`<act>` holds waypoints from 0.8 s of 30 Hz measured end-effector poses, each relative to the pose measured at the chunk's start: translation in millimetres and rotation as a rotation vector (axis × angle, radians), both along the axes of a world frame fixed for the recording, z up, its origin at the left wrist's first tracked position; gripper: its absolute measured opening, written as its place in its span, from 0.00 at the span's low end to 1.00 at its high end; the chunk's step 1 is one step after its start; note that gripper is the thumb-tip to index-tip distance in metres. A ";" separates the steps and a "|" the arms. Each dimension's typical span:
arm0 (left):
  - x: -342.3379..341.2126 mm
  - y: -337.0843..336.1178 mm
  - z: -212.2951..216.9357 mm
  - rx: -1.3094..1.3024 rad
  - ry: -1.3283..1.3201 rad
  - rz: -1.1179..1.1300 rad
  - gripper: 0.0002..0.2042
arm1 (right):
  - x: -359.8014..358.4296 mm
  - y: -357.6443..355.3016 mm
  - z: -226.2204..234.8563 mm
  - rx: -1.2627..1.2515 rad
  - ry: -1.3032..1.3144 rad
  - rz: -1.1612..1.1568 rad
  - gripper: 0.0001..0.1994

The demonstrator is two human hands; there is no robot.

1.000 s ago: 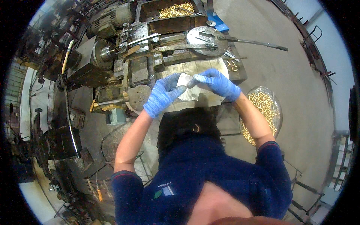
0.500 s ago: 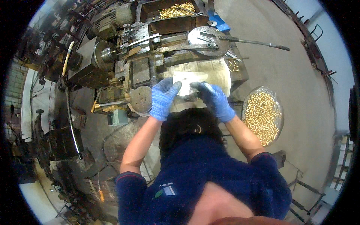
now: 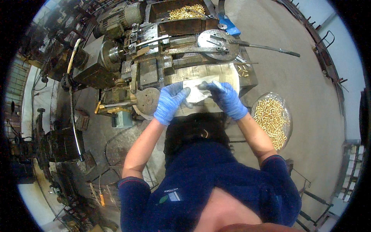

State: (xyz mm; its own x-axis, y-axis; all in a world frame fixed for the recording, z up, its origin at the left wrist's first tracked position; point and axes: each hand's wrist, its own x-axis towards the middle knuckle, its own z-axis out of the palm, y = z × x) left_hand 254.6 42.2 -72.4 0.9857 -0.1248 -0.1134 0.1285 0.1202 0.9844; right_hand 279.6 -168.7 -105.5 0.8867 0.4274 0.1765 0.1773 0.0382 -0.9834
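Between my two blue-gloved hands is a small white sheet of paper (image 3: 195, 91). My left hand (image 3: 172, 99) pinches its left edge, thumb on top. At the other side, the grey fingertips of my right hand (image 3: 226, 96) close on the sheet's right edge. Under the paper, a larger yellowish printed sheet (image 3: 226, 73) lies over the front of the machine. A round metal plate (image 3: 148, 101) is just left of my left hand. Past my hands stands a disc (image 3: 218, 45) with a long lever handle (image 3: 270, 48).
A metal tray (image 3: 177, 27) at the back holds many small brass pieces. More brass pieces fill a plastic-lined round container (image 3: 272, 120) at the right. A motor (image 3: 125, 17) and a chuck (image 3: 115, 54) are at the left. A blue object (image 3: 230, 26) lies beside the tray.
The white paper has tilted and shifted slightly right, with both hands still on it. The fingers of my right hand have moved a little over its edge.
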 end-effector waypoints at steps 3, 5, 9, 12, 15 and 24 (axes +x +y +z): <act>1.5 6.4 -10.4 -0.055 0.078 0.009 0.16 | 2.6 -6.8 4.2 -0.027 0.152 0.106 0.21; 0.4 4.6 -0.4 -0.081 0.074 -0.042 0.15 | 2.2 -7.5 5.2 -0.064 0.082 0.071 0.18; -2.2 4.5 6.6 -0.232 0.035 -0.055 0.16 | 1.7 -0.7 18.2 -0.195 -0.420 -0.045 0.17; 1.0 2.2 9.0 -0.188 0.000 -0.163 0.17 | 14.5 -6.2 -2.0 -0.172 -0.746 -0.045 0.22; 3.7 5.5 -0.1 -0.252 0.044 -0.147 0.17 | 15.0 -17.4 -7.7 -0.219 -0.670 0.029 0.28; 1.7 5.0 -7.6 -0.568 0.138 -0.187 0.14 | -6.5 -7.3 31.8 0.599 0.661 0.138 0.14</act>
State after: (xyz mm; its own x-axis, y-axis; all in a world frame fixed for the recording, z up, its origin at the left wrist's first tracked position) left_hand 256.3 47.2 -80.0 0.9221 -0.3729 -0.1030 0.3196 0.5844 0.7458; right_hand 273.1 -175.9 -73.7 0.8337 0.5382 -0.1238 -0.4614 0.5557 -0.6916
